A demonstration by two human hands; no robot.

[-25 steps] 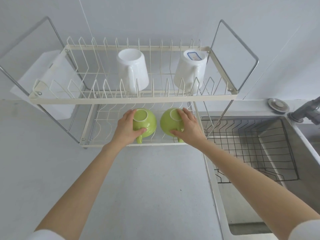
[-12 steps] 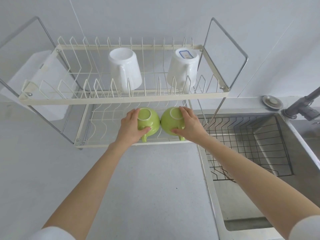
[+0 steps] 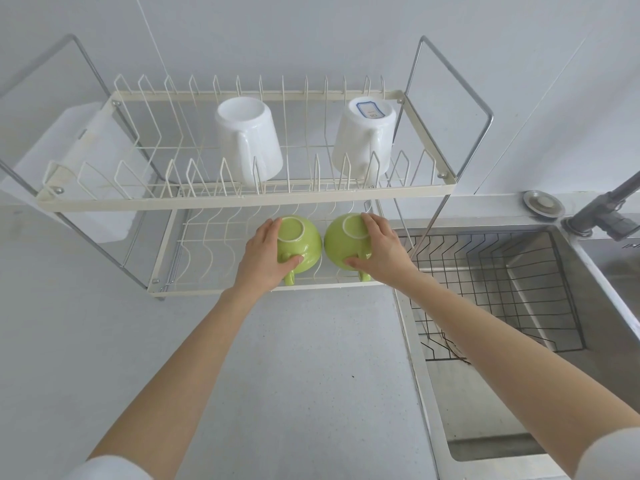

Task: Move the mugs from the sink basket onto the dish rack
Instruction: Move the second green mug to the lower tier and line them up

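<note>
Two green mugs sit upside down, side by side, on the lower shelf of the cream wire dish rack. My left hand grips the left green mug. My right hand grips the right green mug. Both handles point toward me. On the upper shelf stand two white mugs upside down, one in the middle and one to the right. The dark wire sink basket lies in the sink at right with no mugs in it.
A steel sink runs down the right side, with a grey tap and a round drain stopper behind it. A white plastic holder hangs at the rack's left end. Grey counter lies in front of the rack.
The two green mugs have come closer together on the lower shelf, with both hands still on them. The view has shifted slightly.
</note>
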